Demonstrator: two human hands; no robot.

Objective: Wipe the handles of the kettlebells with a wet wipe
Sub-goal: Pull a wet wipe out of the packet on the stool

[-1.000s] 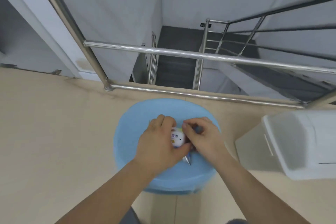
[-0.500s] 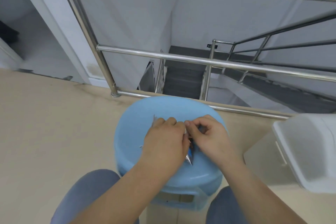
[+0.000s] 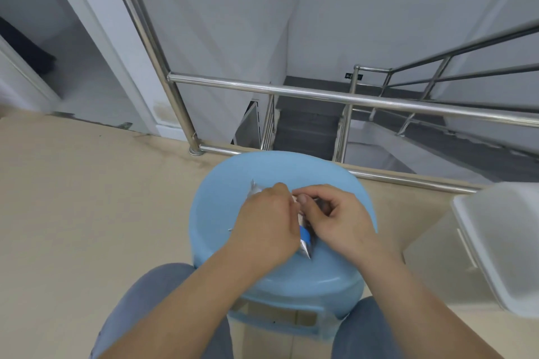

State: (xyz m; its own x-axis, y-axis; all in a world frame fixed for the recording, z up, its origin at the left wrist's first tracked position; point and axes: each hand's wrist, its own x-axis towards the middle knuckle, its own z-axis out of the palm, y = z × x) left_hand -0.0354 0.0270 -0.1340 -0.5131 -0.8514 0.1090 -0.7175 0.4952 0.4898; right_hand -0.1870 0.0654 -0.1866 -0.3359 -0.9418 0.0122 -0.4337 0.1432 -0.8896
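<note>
A small silver and blue wet wipe packet lies on the seat of a light blue plastic stool. My left hand covers most of the packet and presses it down. My right hand pinches at the packet's top with thumb and forefinger. Only the packet's corners show between and beside the hands. No kettlebell is in view.
A steel railing runs just behind the stool, with a stairwell dropping below it. A white lidded bin stands at the right. My knees in blue jeans flank the stool on a beige floor.
The view has tilted down and drawn back, so my knees now show. My left hand has closed over the packet, hiding its label; both hands stay on it.
</note>
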